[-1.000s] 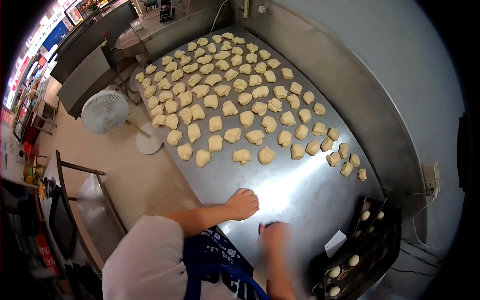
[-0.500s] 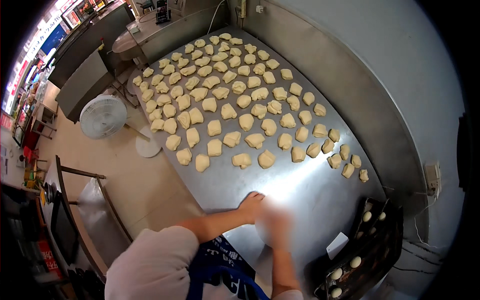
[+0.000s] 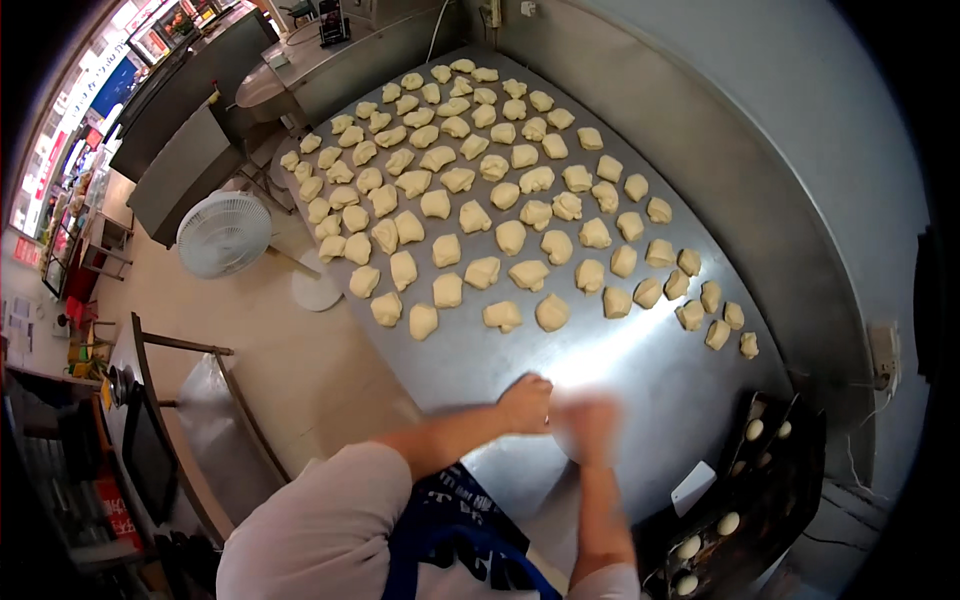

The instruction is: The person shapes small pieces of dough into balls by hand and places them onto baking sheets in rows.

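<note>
My left hand (image 3: 526, 404) is closed like a fist low over the near part of the metal table (image 3: 450, 368). What its fingers hold, if anything, is hidden. Close by on its right is my right hand (image 3: 594, 430), smeared by motion so that its fingers cannot be read. Beyond both hands, many pale yellow dough pieces (image 3: 552, 312) lie spaced out in loose rows, reaching to the table's far end. A white, flat scraper-like piece (image 3: 693, 487) rests to the right of my right hand, at the edge of a dark tray.
Dark baking trays (image 3: 775, 510) at the near right hold several small, pale round balls (image 3: 728, 523). A metal-clad wall (image 3: 690, 140) borders the table's right side. Off the left side stand a white fan (image 3: 224, 235) and a wooden-framed stand (image 3: 210, 400).
The whole view has shifted slightly, so everything sits further right. My right hand has moved a little to the right, away from my left hand. The dough pieces lie as before.
</note>
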The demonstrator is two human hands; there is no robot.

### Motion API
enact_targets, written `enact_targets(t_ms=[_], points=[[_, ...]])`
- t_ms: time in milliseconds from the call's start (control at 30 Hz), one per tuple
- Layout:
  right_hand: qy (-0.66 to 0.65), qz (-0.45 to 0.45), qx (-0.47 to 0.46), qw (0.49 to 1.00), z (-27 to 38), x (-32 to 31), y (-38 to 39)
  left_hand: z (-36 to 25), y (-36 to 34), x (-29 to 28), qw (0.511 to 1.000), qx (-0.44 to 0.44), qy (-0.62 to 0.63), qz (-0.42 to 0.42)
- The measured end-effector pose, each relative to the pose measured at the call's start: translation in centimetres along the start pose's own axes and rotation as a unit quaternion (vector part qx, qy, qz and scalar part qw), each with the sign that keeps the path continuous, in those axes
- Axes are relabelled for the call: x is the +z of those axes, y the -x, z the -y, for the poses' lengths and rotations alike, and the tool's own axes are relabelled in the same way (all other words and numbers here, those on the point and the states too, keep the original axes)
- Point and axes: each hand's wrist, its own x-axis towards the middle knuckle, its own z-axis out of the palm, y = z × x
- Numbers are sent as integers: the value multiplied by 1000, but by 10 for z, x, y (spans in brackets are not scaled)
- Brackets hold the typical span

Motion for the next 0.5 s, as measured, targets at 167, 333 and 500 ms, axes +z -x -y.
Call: enact_targets(t_ms=[167,333,500], points=[[146,-98,-121,977,-72,0,19,54,-8,-36,987,92,103,-83],[-86,-24,-61,994,8,-8,43,13,76,-28,986,-12,164,17],[51,-10,-96,994,-48,16,-12,12,-13,-7,994,89,1,60]])
